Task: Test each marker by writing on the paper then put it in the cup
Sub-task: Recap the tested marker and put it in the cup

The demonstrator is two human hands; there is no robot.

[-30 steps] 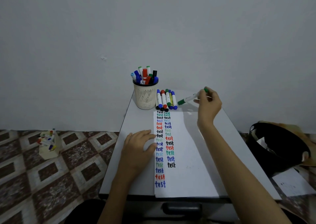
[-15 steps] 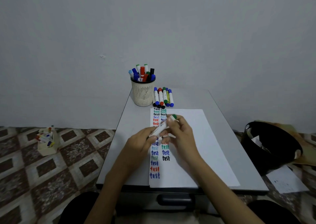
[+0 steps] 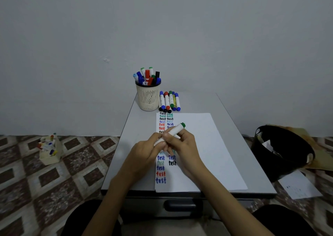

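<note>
A white marker with a green end (image 3: 175, 130) is held in both hands above the paper (image 3: 194, 145). My right hand (image 3: 180, 144) grips its barrel, and my left hand (image 3: 146, 150) grips its lower end, which the fingers hide. The sheet carries two columns of the word "test" in several colours. At the back of the small grey table (image 3: 129, 138) stands a cream mesh cup (image 3: 148, 97) full of markers. Right of the cup lies a row of several markers (image 3: 169, 101).
A cream box of markers (image 3: 49, 150) sits on the patterned tile floor at the left. A black bin (image 3: 281, 151) stands at the right of the table, with a loose sheet (image 3: 299, 185) on the floor before it. A wall rises just behind.
My right hand brought the green marker from the table's back right down over the paper. My left hand left the sheet and took hold of the marker's other end.
</note>
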